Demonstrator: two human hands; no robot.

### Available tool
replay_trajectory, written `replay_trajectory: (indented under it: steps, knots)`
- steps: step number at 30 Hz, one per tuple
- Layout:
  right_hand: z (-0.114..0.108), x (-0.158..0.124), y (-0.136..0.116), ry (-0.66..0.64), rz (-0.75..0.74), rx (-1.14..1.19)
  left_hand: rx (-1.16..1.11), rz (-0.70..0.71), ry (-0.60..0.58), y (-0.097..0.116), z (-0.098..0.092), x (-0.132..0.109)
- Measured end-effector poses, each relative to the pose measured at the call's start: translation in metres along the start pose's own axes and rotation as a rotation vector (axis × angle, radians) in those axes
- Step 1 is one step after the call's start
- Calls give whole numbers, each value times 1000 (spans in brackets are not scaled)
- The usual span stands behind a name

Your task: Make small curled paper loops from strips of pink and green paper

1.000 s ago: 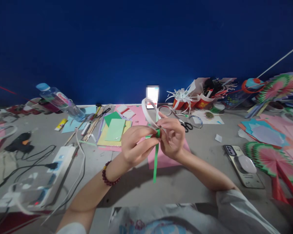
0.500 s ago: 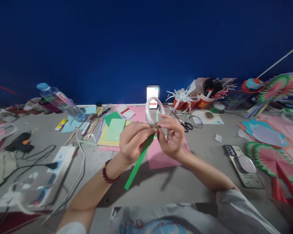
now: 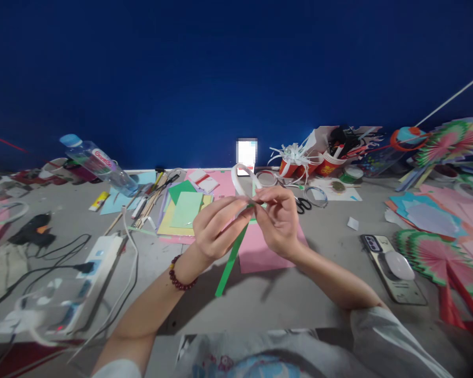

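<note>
My left hand [image 3: 223, 226] is closed, its thumb and fingertips pinching a green paper strip [image 3: 229, 268], whose free end hangs down over the table. Fingertip to fingertip with it, my right hand [image 3: 279, 220] is also closed in a pinch. From between the two hands a white paper strip [image 3: 238, 182] rises in a curled loop. Whether the white loop and the green strip are one piece is hidden by the fingers. Beneath the hands lies a sheet of pink paper [image 3: 266, 254].
Left of my hands are stacked coloured papers [image 3: 187, 209], wooden sticks [image 3: 147, 205] and a power strip [image 3: 96, 278]. A lit phone screen [image 3: 246, 155] stands at the back. Black-handled scissors [image 3: 304, 205] lie beyond my right hand; a phone [image 3: 405, 289] is farther right.
The white loop has dropped slightly and tilted left. The green strip's lower end has swung right and up a little. Both hands stay pinched together.
</note>
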State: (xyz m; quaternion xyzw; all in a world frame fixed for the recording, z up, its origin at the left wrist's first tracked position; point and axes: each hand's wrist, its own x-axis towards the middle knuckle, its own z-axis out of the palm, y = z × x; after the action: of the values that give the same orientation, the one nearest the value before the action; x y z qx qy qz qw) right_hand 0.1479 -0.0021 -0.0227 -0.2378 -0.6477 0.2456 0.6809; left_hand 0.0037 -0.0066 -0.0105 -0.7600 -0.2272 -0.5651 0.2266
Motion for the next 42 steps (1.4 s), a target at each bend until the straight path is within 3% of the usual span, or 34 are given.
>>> replay_trajectory:
  steps: [3, 7, 16, 21, 24, 30, 42]
  knots:
    - [-1, 0, 1, -3, -9, -18, -17, 22, -16, -1, 1, -1]
    - [-1, 1, 1, -25, -16, -44, -80, -165, 28, -2, 4, 2]
    - [-1, 5, 10, -139, 453, 174, -292, -445, -90, -4, 10, -1]
    - [-3, 7, 16, -158, 594, 248, -299, -582, -169, -8, 11, -3]
    - [-3, 8, 15, -159, 607, 219, -310, -651, -172, -10, 12, -3]
    - [-2, 9, 15, -120, 552, 174, -431, -928, -232, -15, 12, -4]
    - [-6, 15, 19, -178, 581, 224, -640, -1034, -212, -19, 15, -9]
